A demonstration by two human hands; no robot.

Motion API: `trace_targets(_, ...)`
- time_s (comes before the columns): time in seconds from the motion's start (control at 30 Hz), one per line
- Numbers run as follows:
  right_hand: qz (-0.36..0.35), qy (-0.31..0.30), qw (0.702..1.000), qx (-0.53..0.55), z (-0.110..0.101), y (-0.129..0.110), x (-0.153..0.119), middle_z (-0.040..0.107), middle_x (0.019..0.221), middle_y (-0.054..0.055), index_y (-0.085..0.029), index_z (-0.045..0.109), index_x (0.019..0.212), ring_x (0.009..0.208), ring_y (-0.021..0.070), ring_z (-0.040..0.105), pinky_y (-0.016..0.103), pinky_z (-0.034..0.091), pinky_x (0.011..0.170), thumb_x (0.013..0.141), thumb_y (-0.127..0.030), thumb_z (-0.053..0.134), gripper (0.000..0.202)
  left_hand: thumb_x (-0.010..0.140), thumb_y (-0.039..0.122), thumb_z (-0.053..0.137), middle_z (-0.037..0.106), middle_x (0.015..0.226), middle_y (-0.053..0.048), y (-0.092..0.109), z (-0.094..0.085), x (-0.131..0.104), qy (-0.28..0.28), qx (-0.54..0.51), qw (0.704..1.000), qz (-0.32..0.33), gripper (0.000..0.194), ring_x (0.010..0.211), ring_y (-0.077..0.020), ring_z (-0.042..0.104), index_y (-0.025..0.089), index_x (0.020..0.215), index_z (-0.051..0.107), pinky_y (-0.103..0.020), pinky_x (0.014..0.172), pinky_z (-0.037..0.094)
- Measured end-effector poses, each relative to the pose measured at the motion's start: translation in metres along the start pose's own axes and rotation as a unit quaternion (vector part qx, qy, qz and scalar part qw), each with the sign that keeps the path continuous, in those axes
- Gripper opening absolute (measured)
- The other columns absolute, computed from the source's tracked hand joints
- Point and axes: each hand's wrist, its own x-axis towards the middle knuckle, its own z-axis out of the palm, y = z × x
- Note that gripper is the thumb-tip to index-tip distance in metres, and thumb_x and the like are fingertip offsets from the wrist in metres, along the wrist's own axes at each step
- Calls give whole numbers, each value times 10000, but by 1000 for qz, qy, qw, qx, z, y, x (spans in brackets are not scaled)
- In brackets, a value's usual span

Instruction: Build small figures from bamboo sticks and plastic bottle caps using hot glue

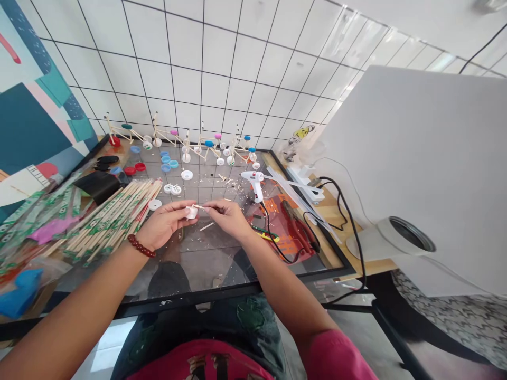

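My left hand (pixel 165 221), with a beaded bracelet at the wrist, pinches a white bottle cap (pixel 191 212) above the glass tabletop. Between the fingers of my right hand (pixel 227 216) is a short wooden stick (pixel 199 207), whose far end meets the top of the cap. Below the hands a loose stick piece (pixel 206 227) lies on the glass. A white glue gun (pixel 255 184) rests to the right of my right hand. White caps (pixel 155 204) lie just beyond my left hand.
Wrapped chopsticks (pixel 114 219) are heaped at the left. Small stick-and-cap models (pixel 208 148) line the back edge by the tiled wall. Pliers (pixel 297 227), a yellow cutter (pixel 269 237) and black cables are at the right, near a white cylinder (pixel 376 241).
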Motion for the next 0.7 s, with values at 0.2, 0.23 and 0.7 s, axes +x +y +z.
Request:
trace_targets(0.2,-7,19,998,-59,6,-3,-4,860,965,26,-243,905,1084,860,170,757,274,602,840,1011,-188,713,213,822,53,885,854,957,-131,-3,-2,1,-10,-6,1000,-5,97,820,-221,807,118,894,873,-353,785,721)
trace_targets(0.23,-5,27,998,-64,6,-2,-4,859,970,26,-245,903,1082,866,171,758,274,604,843,1013,-190,711,212,837,63,876,852,955,-136,-3,-2,2,-5,-6,1000,-6,70,824,-227,809,117,879,866,-355,774,720)
trace_targets(0.7,-17,33,994,-106,12,-3,-6,852,982,32,-267,895,1075,895,190,762,292,614,867,983,-177,734,206,804,49,908,847,896,-131,-4,1,2,24,3,1000,-9,81,782,-206,791,115,810,861,-310,717,705)
